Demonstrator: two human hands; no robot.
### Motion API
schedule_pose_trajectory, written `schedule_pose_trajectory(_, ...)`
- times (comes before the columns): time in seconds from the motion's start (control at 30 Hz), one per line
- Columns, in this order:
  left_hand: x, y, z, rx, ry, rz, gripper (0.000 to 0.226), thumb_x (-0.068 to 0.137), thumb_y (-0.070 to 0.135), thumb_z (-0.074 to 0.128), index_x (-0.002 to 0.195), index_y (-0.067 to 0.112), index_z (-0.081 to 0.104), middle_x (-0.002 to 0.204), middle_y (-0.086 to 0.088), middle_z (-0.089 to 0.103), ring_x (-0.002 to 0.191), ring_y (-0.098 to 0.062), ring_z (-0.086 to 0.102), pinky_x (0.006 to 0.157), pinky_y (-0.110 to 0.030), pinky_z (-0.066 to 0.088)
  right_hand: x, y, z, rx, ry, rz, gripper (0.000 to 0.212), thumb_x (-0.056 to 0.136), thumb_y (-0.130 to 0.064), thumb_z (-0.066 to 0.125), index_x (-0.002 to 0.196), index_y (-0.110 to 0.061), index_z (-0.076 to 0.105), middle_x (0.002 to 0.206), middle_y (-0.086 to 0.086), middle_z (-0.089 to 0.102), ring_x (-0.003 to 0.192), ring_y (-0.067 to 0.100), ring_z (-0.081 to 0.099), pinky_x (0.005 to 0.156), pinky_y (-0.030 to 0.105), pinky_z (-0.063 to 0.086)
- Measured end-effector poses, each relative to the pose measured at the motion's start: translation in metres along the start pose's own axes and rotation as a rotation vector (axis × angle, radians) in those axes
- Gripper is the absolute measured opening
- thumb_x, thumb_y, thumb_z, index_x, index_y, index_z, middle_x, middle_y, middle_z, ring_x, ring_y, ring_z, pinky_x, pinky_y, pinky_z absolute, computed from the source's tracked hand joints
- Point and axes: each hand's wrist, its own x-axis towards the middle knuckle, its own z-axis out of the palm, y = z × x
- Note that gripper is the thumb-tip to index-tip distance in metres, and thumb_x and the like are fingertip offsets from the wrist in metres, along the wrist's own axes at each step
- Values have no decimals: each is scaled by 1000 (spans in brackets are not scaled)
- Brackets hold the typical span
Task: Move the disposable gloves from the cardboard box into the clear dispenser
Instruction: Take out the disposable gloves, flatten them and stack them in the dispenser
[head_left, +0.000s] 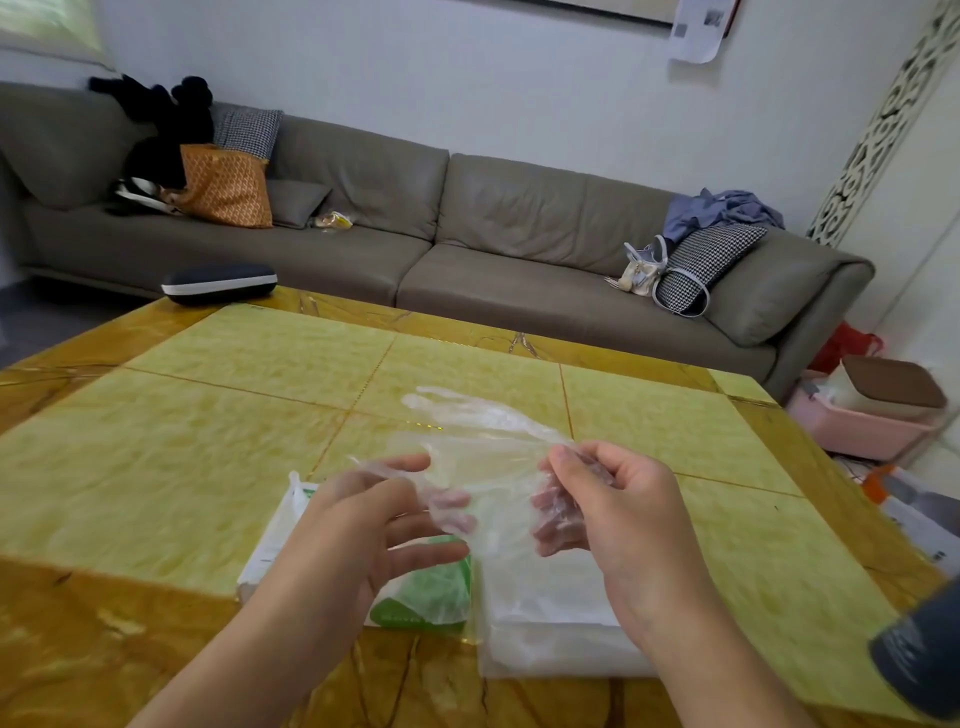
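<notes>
The left hand (363, 519) and the right hand (618, 514) are raised above the near edge of the yellow-green marbled table (208, 441), and a thin, clear plastic disposable glove (483, 441) is stretched between them. The glove's edge is pinched by the right hand, whose fingers are curled round a bunched part of the film. The left hand is spread wider; its upper fingers are seen through the film and appear to be inside or behind it, while the lower fingers are held loose and straight below. Whether the left thumb pinches the film cannot be told. The glove's finger end is lifted away from the person, over the middle of the table.

Just below the left hand, the white and green cardboard box (421, 597) lies flat on the table. Touching or just beside the box, on its right and under the right hand, the clear rectangular dispenser (545, 623) is placed; a pale stack seems to lie in it, though its contents are not plainly shown.

The glove is probably being spread flat so that it can be laid neatly into the dispenser. Care would be needed, since such thin film clings and crumples easily.

Beyond the table a grey-brown sofa (467, 223) is seen.
</notes>
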Motion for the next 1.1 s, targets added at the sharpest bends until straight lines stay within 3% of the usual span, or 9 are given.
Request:
schedule_pose_trajectory(0.1, -1, -5, 4, 91, -37, -29, 44, 86, 15, 83, 121, -3, 63, 101, -30, 74, 85, -39, 76, 68, -40, 62, -1, 0, -2, -62, -77, 4, 19, 104, -15, 64, 94, -3, 74, 73, 13, 76, 56, 32, 70, 51, 38, 60)
schedule_pose_trajectory(0.23, -7, -8, 9, 172, -30, 7, 30, 94, -8, 64, 121, 4, 60, 94, -25, 77, 78, -32, 76, 62, -32, 62, 5, 3, -12, -108, 41, -1, 23, 103, -18, 66, 86, -9, 79, 75, 7, 77, 56, 33, 70, 53, 42, 61)
schedule_pose_trajectory(0.43, -12, -7, 14, 201, -77, 71, 33, 99, -6, 59, 128, 8, 58, 99, -19, 78, 85, -38, 76, 69, -34, 63, 9, 5, -22, -49, 40, 18, 21, 106, -19, 62, 98, -5, 76, 69, 11, 72, 52, 23, 62, 51, 35, 54)
schedule_pose_trajectory(0.57, -14, -10, 26, 110, 41, 164, 37, 96, -8, 62, 125, 15, 59, 99, -16, 79, 89, -35, 77, 77, -33, 65, 6, -10, -30, 261, -219, 183, 42, 95, -41, 70, 115, -4, 72, 101, 21, 78, 89, 34, 77, 78, 47, 61)
schedule_pose_trajectory(0.63, -16, -15, 38, 144, 44, 249, 38, 96, -8, 63, 125, 15, 60, 101, -13, 79, 92, -31, 77, 84, -38, 63, 3, -10, -29, 269, -271, 196, 37, 96, -33, 71, 111, 0, 75, 107, 21, 78, 98, 36, 77, 84, 49, 61)
schedule_pose_trajectory(0.8, -26, -28, 54, 290, -66, 309, 38, 99, -7, 58, 127, 18, 61, 103, -7, 79, 95, -24, 78, 89, -44, 60, 12, -1, -42, 123, -9, 130, 13, 102, 0, 59, 100, 4, 71, 81, 15, 75, 68, 27, 75, 57, 35, 60)
schedule_pose_trajectory(0.93, -28, -24, 47, 356, 19, 313, 39, 96, -6, 60, 121, 24, 65, 99, -1, 79, 91, -23, 77, 83, -42, 60, 25, 4, -74, -27, -36, 194, 18, 100, 9, 52, 101, 3, 69, 75, 14, 72, 59, 23, 70, 48, 29, 54)
schedule_pose_trajectory(1.0, -27, -22, 41, 497, 120, 427, 38, 93, 3, 65, 115, 34, 64, 100, 9, 74, 91, -16, 72, 83, -40, 59, 28, 8, -83, -137, -100, 230, 18, 100, 11, 51, 105, 6, 68, 74, 14, 73, 60, 23, 69, 46, 29, 53)
schedule_pose_trajectory(1.1, -32, -11, 42, 826, 133, 762, 35, 88, 12, 67, 110, 38, 62, 100, 15, 63, 97, -8, 60, 83, -20, 48, 28, 11, -90, -285, -214, 258, 19, 100, 12, 50, 106, 7, 67, 72, 16, 71, 55, 21, 66, 45, 29, 53)
